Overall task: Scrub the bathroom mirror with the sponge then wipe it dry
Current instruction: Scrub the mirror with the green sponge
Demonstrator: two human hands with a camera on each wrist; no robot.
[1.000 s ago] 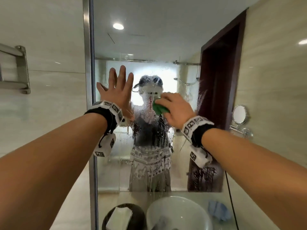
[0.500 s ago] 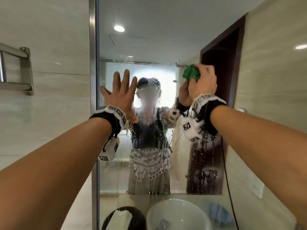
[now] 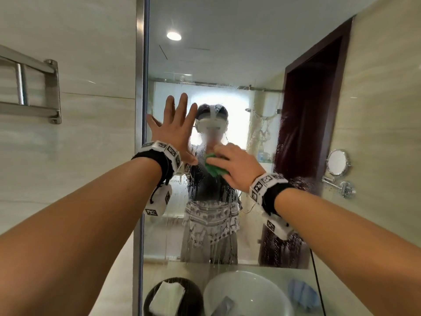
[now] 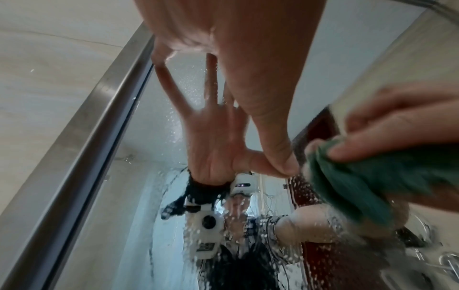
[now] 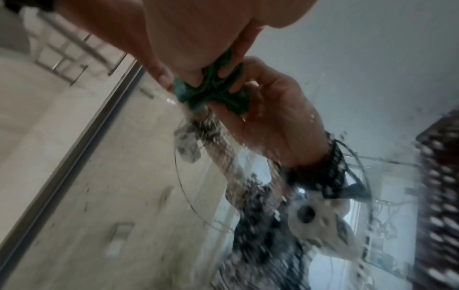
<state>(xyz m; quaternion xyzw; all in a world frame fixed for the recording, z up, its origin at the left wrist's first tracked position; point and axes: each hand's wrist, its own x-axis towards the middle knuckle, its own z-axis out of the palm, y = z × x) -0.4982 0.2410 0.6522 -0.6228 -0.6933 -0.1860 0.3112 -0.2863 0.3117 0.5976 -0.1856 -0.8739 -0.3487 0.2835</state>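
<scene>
Right hand (image 3: pixel 237 169) clutches sponge (image 3: pixel 215 168) on mirror (image 3: pixel 227 65); left hand (image 3: pixel 174 131) flat, wrist view showing droplets.

Right hand (image 3: pixel 237 166) with green sponge (image 3: pixel 214 167) down from mirror's upper right to centre, beside left thumb

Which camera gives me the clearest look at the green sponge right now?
The left wrist view: the sponge fills the right side, its green face on the wet mirror under the right hand. The head view shows only an edge; the right wrist view shows it blurred, bunched between fingers.
</scene>
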